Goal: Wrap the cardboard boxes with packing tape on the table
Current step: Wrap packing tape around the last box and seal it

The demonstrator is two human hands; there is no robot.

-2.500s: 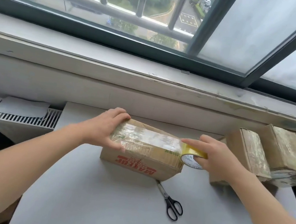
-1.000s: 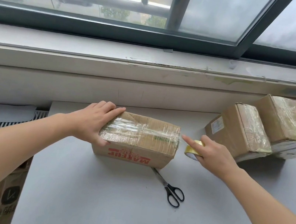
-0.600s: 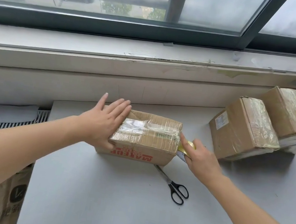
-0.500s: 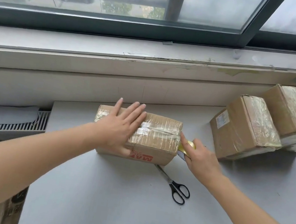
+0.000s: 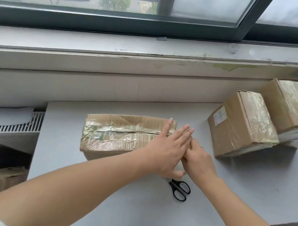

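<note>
WRAPPING IN PROGRESS: A person's left grip (image 5: 167, 149) lies flat, fingers (image 5: 177, 137) straight and close together, pressing on the top of a long cardboard box (image 5: 117, 137). The box rests on a grey table (image 5: 130, 203), just beyond and to the left of a pair of black scissors (image 5: 180, 190). The right grip (image 5: 199, 160) is tucked against the same end of the box, straight beyond the scissors and partly under the left one. Its fingers are hidden, so it cannot be told how far it is closed or whether it holds anything; no roll shows.

The box lies with its long axis side to side, running from above the scissors away to the left, with its short ends facing left and right. Glossy tape (image 5: 110, 132) follows that axis over the top. Both grips crowd the end nearest the scissors — the left on the top face, the right nearer the end face — while the far end is untouched. The next pass of tape likely turns on that near end, down over its face.

A smaller taped box (image 5: 243, 126) and a larger taped box (image 5: 297, 109) sit side by side beyond and right of the scissors, well apart from the work.
</note>
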